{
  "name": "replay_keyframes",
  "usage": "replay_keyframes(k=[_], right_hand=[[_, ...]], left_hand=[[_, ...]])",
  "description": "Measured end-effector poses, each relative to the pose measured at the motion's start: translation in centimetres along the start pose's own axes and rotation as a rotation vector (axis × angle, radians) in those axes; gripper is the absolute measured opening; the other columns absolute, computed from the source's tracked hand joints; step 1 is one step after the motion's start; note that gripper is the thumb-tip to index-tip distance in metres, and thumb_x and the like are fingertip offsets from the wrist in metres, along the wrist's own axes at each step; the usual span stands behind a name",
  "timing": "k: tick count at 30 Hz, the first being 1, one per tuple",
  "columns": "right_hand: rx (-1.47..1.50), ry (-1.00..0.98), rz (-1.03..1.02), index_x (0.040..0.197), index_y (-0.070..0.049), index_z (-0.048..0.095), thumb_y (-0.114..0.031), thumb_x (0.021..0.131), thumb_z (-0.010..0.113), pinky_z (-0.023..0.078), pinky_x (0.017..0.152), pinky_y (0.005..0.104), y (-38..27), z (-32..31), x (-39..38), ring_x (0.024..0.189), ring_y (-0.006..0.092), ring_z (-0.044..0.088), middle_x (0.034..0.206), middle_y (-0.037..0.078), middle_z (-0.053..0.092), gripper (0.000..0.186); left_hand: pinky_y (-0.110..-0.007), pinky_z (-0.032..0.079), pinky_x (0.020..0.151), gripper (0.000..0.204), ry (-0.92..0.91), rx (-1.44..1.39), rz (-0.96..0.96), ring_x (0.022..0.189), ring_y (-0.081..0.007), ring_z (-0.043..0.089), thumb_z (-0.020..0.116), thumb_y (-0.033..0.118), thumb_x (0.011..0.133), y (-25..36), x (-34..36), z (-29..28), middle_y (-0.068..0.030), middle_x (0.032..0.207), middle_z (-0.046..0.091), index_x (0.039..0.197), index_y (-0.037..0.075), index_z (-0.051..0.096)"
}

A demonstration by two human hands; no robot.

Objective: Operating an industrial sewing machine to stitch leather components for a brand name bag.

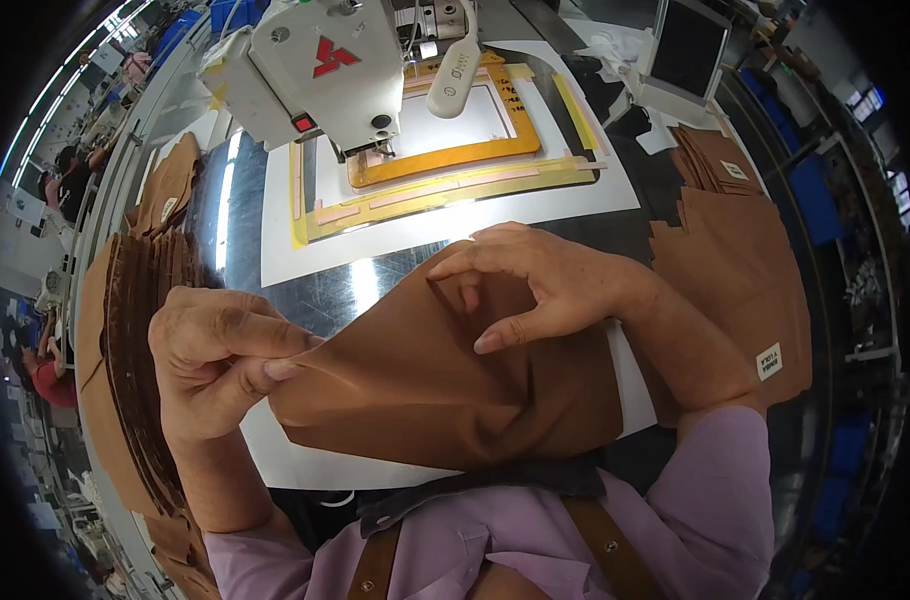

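Note:
A brown fabric piece (pixel 415 390) is held up in front of me over the shiny metal sewing table (pixel 255 210). My left hand (pixel 210 360) pinches its left corner between thumb and fingers. My right hand (pixel 535 285) grips the upper edge of the same piece, fingers curled over a fold. Beyond the hands stands a white automatic sewing machine (pixel 315 70) above an orange clamp frame (pixel 445 155) set in a yellow and white template (pixel 445 215).
A tall stack of brown fabric pieces (pixel 125 340) lies at my left. More brown pieces with white labels (pixel 745 280) lie at my right. A small screen (pixel 687 50) stands at the back right. Other people sit at the far left.

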State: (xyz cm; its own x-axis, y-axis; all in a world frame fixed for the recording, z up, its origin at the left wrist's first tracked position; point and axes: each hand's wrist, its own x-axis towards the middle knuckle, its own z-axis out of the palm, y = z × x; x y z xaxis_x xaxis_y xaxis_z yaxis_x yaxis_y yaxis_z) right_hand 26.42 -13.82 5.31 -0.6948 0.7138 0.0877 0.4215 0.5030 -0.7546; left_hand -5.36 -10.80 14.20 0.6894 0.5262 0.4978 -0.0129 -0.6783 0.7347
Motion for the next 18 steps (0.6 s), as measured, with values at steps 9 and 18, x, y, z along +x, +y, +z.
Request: replay_keyframes(k=[9,18], right_hand=[[0.195,-0.032,-0.109,0.126,-0.006,0.065,-0.042,0.085,0.078,0.029,0.119,0.0493,-2.2,-1.0,2.6,0.1,0.0216,0.064,0.1,0.006,0.067,0.056],[0.368,0.302,0.239,0.082,-0.001,0.066,-0.028,0.09,0.078,0.041,0.059,0.0263,4.5,-4.1,-4.2,0.064,0.0057,0.047,0.067,-0.001,0.056,0.031]], left_hand=[[-0.023,0.042,0.042,0.022,-0.053,-0.226,0.076,0.042,-0.0126,0.055,0.082,0.019,0.084,-0.6,1.1,1.7,-0.006,0.056,0.061,0.078,0.0,0.074],[-0.021,0.051,0.07,0.015,0.123,-0.107,-0.673,0.072,-0.0081,0.066,0.071,0.01,0.095,-9.5,-1.1,-1.5,-0.0063,0.081,0.074,0.099,-0.005,0.072]])
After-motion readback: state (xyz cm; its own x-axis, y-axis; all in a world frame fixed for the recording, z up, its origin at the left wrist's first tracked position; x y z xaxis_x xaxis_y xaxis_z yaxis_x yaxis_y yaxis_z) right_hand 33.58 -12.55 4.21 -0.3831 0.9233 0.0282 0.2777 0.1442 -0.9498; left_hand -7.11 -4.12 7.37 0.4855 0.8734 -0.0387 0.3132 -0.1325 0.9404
